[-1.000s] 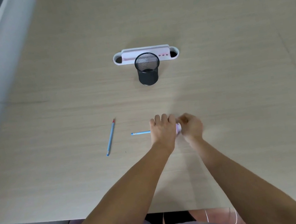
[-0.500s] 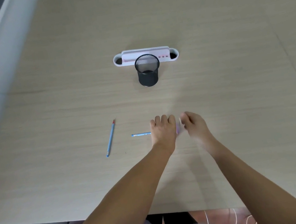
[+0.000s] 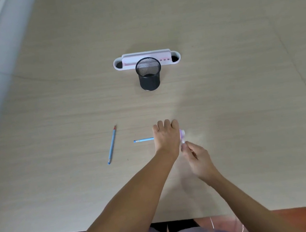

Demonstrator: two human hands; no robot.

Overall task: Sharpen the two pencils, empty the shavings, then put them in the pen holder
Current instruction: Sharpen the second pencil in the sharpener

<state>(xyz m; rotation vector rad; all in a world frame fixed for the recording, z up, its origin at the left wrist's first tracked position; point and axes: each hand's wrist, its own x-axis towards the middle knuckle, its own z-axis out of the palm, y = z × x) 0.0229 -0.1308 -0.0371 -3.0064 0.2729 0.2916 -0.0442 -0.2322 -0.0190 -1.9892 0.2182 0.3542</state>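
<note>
My left hand point(image 3: 166, 136) grips a blue pencil point(image 3: 144, 140) that lies level, its eraser end sticking out to the left. The pencil's other end goes into a small pink and white sharpener point(image 3: 182, 133) peeking out at the right of that hand. My right hand point(image 3: 196, 158) sits just below and right of the sharpener, its fingertips pinching the sharpener's near side, blurred by motion. A second blue pencil point(image 3: 112, 144) with a red tip lies loose on the table to the left. The black mesh pen holder point(image 3: 149, 74) stands upright further back.
A white and pink desk organiser point(image 3: 176, 58) lies right behind the pen holder. The wooden table point(image 3: 246, 101) reaches to a front edge near my body. A grey floor strip runs along the table's left side.
My right hand has swung from beside the sharpener's far side down to its near side. The left hand, its pencil and the loose pencil have stayed put.
</note>
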